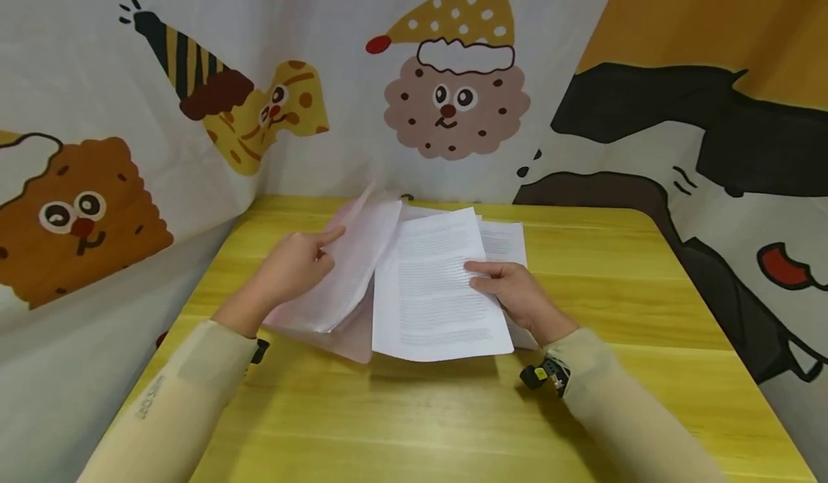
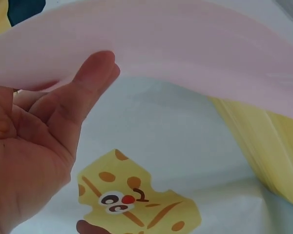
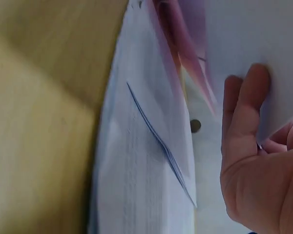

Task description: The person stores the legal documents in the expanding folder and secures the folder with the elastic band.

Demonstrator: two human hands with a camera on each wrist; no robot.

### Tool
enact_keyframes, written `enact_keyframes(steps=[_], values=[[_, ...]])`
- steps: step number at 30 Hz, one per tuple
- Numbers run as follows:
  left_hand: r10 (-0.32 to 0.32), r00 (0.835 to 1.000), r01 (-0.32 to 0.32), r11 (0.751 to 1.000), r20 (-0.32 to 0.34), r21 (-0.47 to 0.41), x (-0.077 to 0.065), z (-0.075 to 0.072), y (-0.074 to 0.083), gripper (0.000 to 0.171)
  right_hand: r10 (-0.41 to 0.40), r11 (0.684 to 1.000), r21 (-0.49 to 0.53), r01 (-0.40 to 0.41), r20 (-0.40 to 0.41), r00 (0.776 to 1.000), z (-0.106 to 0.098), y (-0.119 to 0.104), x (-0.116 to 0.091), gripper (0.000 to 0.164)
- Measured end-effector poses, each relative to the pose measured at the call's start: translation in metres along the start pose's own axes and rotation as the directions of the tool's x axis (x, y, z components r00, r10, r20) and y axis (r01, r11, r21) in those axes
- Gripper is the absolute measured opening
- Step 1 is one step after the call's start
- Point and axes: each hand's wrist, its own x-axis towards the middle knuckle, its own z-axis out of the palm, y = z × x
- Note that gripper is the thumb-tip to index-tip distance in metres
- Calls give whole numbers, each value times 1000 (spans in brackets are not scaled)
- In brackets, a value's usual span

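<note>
A pink translucent folder (image 1: 317, 282) lies opened at the left-centre of the table, its cover raised. My left hand (image 1: 294, 264) pinches that cover near its upper left part; in the left wrist view, the pink sheet (image 2: 161, 44) bends across above the hand (image 2: 44, 141). White printed paper (image 1: 440, 289) is gripped at its right edge by my right hand (image 1: 514, 292), thumb in front. The right wrist view has the hand (image 3: 259, 156) holding the paper (image 3: 244, 34) lifted over other pages. Behind it, more printed sheets (image 1: 507, 238) stick out to the right.
All this rests on a yellow wood-grain table (image 1: 440, 425). A white cloth with cartoon prints (image 1: 349, 152) hangs along the table's back and left side. More printed cloth (image 1: 724, 145) hangs at the right.
</note>
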Motion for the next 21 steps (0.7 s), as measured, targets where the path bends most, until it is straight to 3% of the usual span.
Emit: enact_keyframes(steps=[4,8,15,21], values=[[-18,1000,18,1000,-6,-2,1,-1,2,58,-48,993,-108,40,-73,996,5,-1,2,44],[-23,1000,23,1000,-17,-6,1,-3,1,58,-83,974,-221,49,-145,986,-2,-3,2,40],[-31,1000,31,1000,-3,-2,2,-3,0,58,-6,978,-209,-21,-129,992,-6,-5,2,42],[-39,999,39,999,1,-9,3,-1,0,58,-13,967,-251,-38,-198,980,-6,-7,1,41]])
